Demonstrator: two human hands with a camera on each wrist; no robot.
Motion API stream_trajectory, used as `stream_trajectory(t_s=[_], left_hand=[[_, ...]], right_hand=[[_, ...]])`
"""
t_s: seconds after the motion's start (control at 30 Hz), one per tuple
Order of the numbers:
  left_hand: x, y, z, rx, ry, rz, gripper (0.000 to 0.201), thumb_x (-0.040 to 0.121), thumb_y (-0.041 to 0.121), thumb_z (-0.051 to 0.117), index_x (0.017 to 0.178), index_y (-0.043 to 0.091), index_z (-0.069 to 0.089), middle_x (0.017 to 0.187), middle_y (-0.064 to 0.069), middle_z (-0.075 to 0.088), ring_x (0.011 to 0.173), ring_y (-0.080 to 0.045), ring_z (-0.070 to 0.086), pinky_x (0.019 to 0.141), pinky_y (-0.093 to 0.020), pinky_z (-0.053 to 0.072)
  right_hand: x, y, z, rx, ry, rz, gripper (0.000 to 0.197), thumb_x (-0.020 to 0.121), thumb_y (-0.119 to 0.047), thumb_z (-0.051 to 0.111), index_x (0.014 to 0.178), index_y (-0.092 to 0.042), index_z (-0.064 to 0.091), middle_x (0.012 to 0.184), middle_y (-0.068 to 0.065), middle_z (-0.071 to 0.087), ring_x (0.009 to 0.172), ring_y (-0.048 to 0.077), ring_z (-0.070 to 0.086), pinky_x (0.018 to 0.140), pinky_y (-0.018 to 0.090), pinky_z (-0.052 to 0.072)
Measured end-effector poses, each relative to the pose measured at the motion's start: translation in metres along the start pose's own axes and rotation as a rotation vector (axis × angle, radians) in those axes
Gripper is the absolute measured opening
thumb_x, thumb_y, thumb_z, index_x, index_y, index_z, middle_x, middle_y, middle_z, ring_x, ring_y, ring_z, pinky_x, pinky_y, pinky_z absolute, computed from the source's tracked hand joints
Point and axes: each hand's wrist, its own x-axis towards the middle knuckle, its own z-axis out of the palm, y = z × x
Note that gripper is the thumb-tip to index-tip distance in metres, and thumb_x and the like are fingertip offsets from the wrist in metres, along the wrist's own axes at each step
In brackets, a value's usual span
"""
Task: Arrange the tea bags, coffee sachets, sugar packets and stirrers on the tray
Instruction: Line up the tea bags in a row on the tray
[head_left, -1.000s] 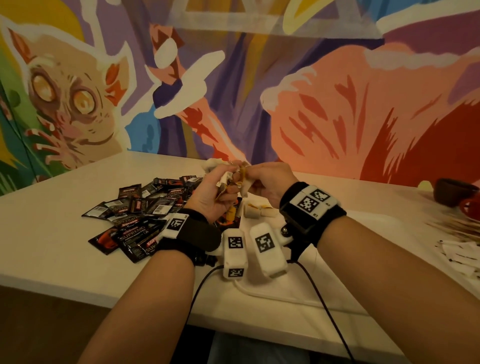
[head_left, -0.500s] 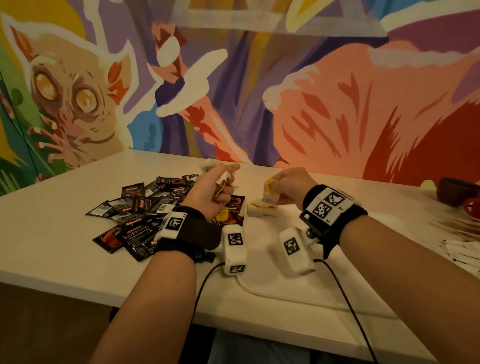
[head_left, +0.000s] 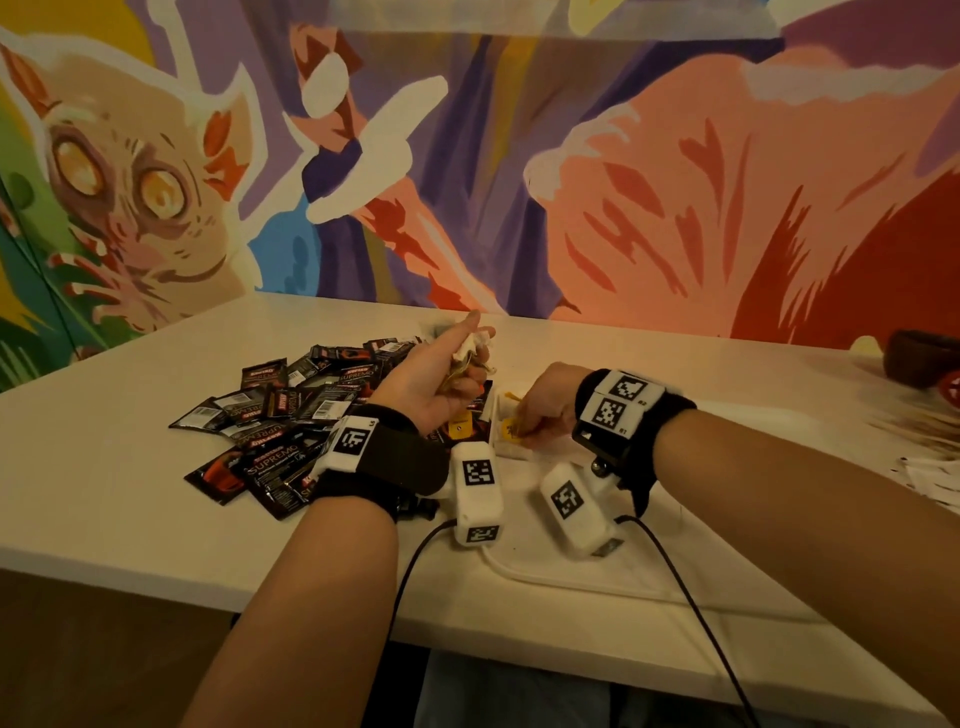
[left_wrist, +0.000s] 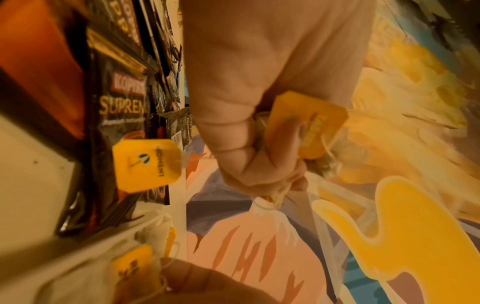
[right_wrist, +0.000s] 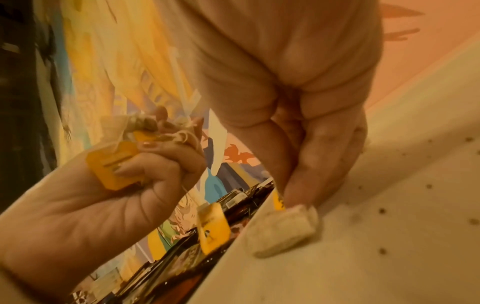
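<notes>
Yellow tag (left_wrist: 146, 164) dangling, wrist views only

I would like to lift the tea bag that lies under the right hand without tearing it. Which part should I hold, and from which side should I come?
Judging by its pose, pinch the tea bag across its soft body from above: it lies flat on the white tray, where the right hand touches it. Its yellow tag stands up at the tray edge; pulling on it could strain the string.
</notes>
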Motion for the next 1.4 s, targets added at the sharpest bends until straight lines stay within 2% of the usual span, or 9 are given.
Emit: stream_trajectory(t_s=[0.17, 0.3, 0.5, 0.63, 0.73, 0.97, 1.13, 1.3, 1.4], left_hand=[[0.0, -0.003, 0.002, 0.029, 0.0, -0.02, 0.031, 0.092, 0.042, 0.053, 0.093, 0.011, 0.058, 0.066, -0.001, 0.055, 0.055, -0.005, 0.043, 0.038, -0.009, 0.032], [0.002, -0.004, 0.001, 0.03, 0.04, -0.026, 0.032, 0.091, 0.041, 0.054, 0.086, 0.01, 0.057, 0.065, -0.002, 0.057, 0.051, -0.006, 0.045, 0.038, -0.01, 0.033], [0.0, -0.005, 0.008, 0.003, 0.001, 0.001, 0.03, 0.095, 0.038, 0.05, 0.089, 0.009, 0.055, 0.07, -0.005, 0.055, 0.045, -0.006, 0.049, 0.037, -0.012, 0.036], [0.0, -0.008, 0.013, 0.045, -0.044, 0.019, 0.039, 0.096, 0.043, 0.045, 0.108, 0.009, 0.06, 0.099, -0.009, 0.066, 0.084, -0.016, 0.062, 0.078, -0.019, 0.047], [-0.003, -0.012, 0.016, 0.006, -0.109, -0.018, 0.049, 0.099, 0.044, 0.035, 0.12, 0.004, 0.055, 0.129, -0.018, 0.057, 0.122, -0.028, 0.052, 0.109, -0.038, 0.036], [-0.004, -0.012, 0.018, -0.019, -0.111, -0.026, 0.035, 0.1, 0.038, 0.036, 0.111, 0.011, 0.056, 0.1, -0.009, 0.065, 0.089, -0.019, 0.06, 0.081, -0.029, 0.049], [-0.008, -0.011, 0.02, 0.001, -0.145, -0.053, 0.026, 0.099, 0.033, 0.041, 0.102, 0.012, 0.056, 0.092, -0.006, 0.061, 0.079, -0.015, 0.056, 0.064, -0.023, 0.048], [-0.003, -0.012, 0.016, -0.078, -0.138, -0.057, 0.024, 0.095, 0.02, 0.05, 0.114, 0.008, 0.055, 0.106, -0.01, 0.058, 0.09, -0.017, 0.054, 0.059, -0.02, 0.049], [-0.004, -0.01, 0.014, -0.12, -0.117, -0.053, 0.008, 0.095, 0.015, 0.052, 0.095, 0.009, 0.056, 0.082, -0.005, 0.055, 0.066, -0.011, 0.052, 0.049, -0.017, 0.046]], right_hand=[[0.0, -0.006, 0.0, 0.022, 0.033, -0.019, 0.033, 0.078, 0.011, 0.059, 0.111, 0.011, 0.056, 0.079, 0.013, 0.057, 0.084, 0.026, 0.059, 0.09, 0.037, 0.052], [-0.011, -0.01, -0.01, -0.013, 0.063, -0.023, 0.036, 0.082, 0.008, 0.055, 0.118, 0.009, 0.053, 0.091, 0.017, 0.056, 0.088, 0.028, 0.056, 0.091, 0.039, 0.051], [-0.043, -0.023, -0.026, 0.384, 0.289, -0.155, 0.028, 0.09, 0.004, 0.044, 0.117, 0.002, 0.051, 0.078, 0.012, 0.05, 0.062, 0.021, 0.054, 0.06, 0.029, 0.051], [-0.066, -0.025, -0.016, 0.5, 0.077, -0.246, 0.02, 0.089, -0.019, 0.061, 0.096, -0.002, 0.055, 0.08, 0.013, 0.056, 0.065, 0.023, 0.058, 0.065, 0.032, 0.054], [-0.063, -0.022, -0.006, 0.401, 0.042, -0.313, 0.021, 0.085, -0.021, 0.067, 0.093, -0.002, 0.059, 0.078, 0.014, 0.063, 0.067, 0.022, 0.064, 0.063, 0.029, 0.055], [-0.053, -0.014, -0.009, 0.435, 0.082, -0.367, 0.039, 0.085, 0.003, 0.06, 0.118, -0.014, 0.05, 0.077, 0.016, 0.061, 0.06, 0.021, 0.061, 0.058, 0.028, 0.056], [-0.052, -0.01, -0.012, 0.349, 0.169, -0.454, 0.005, 0.088, -0.004, 0.06, 0.092, -0.005, 0.062, 0.07, 0.011, 0.062, 0.049, 0.013, 0.061, 0.052, 0.024, 0.055], [-0.051, -0.014, -0.019, 0.577, 0.256, -0.427, 0.019, 0.094, -0.004, 0.049, 0.076, -0.008, 0.053, 0.069, 0.014, 0.056, 0.051, 0.021, 0.057, 0.046, 0.024, 0.053], [-0.051, -0.016, -0.025, 0.705, 0.263, -0.384, 0.023, 0.098, -0.009, 0.041, 0.077, -0.009, 0.048, 0.066, 0.012, 0.053, 0.054, 0.024, 0.054, 0.048, 0.028, 0.052]])
